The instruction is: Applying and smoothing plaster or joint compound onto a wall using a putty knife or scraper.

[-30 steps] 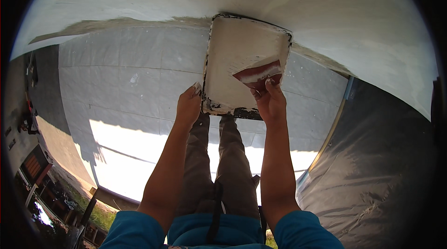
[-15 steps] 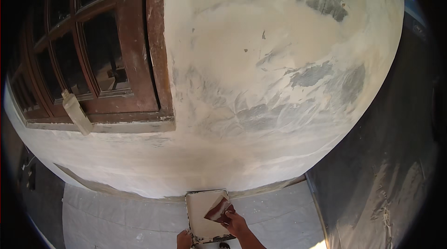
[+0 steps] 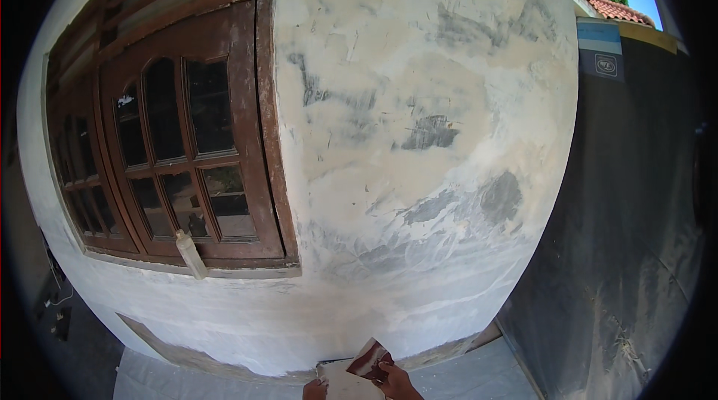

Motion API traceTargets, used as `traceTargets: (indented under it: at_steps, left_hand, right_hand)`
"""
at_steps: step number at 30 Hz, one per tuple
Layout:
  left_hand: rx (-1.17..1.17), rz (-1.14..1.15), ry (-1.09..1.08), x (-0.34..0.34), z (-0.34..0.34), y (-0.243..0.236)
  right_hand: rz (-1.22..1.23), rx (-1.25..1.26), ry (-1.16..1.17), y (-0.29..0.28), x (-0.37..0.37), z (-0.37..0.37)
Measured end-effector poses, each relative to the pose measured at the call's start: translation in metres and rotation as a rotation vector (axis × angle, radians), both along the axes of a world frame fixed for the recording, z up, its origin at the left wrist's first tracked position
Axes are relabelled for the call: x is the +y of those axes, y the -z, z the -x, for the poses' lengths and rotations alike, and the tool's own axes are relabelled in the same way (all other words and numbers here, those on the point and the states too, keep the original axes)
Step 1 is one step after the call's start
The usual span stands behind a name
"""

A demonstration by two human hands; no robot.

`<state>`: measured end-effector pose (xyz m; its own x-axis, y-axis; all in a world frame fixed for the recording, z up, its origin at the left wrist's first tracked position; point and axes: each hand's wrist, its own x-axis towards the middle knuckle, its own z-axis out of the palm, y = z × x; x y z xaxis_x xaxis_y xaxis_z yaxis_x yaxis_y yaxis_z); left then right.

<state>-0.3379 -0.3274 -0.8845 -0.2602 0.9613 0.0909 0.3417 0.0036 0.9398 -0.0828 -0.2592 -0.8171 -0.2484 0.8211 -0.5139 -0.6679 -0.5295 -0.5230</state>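
At the lower edge, my right hand (image 3: 398, 384) grips a flat reddish-brown spreader (image 3: 367, 362) with a pale smear across its face. Its broad blade is raised, tilted up and to the left over a shallow tray (image 3: 327, 362). Cream-coloured paste (image 3: 345, 384) covers the visible inside of the tray. My left hand (image 3: 314, 391) is closed on the tray's left edge; the tray's near part is cut off by the picture. Ahead rises a patchy white and cream wall (image 3: 419, 205) with grey marks, its lower part whiter.
A brown wooden window (image 3: 247, 138) with small panes fills the left. On its sill leans a cloudy plastic bottle (image 3: 191, 254). Grey sheeting (image 3: 187, 377) covers the ground along the wall base. A dark sheet (image 3: 613, 213) hangs at right, a tiled roof (image 3: 613, 8) beyond.
My view has tilted upward, so more wall, window and sky show. The hands and tray now sit lower in the picture. Both grips stay the same.
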Motion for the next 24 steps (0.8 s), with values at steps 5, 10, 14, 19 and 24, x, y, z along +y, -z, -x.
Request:
traceTargets:
  at_steps: [5,10,14,19,24]
  left_hand:
    - [0.001,0.151,0.089,0.018,0.008,-0.045]
    - [-0.285,0.158,0.123,0.045,0.022,-0.074]
    - [-0.405,-0.047,0.100,0.101,0.019,-0.252]
    - [0.005,-0.726,0.182,0.171,0.036,-0.527]
    - [0.509,-0.942,-0.120,0.210,0.026,-0.748]
  right_hand:
    - [-0.009,0.029,0.007,0.000,0.005,0.003]
    - [0.036,0.127,0.031,-0.050,0.003,0.000]
    - [-0.218,0.094,0.138,-0.199,0.058,-0.022]
    - [-0.904,-0.186,0.323,-0.481,0.100,-0.048]
    - [-1.256,-0.685,0.687,-0.682,0.137,-0.067]
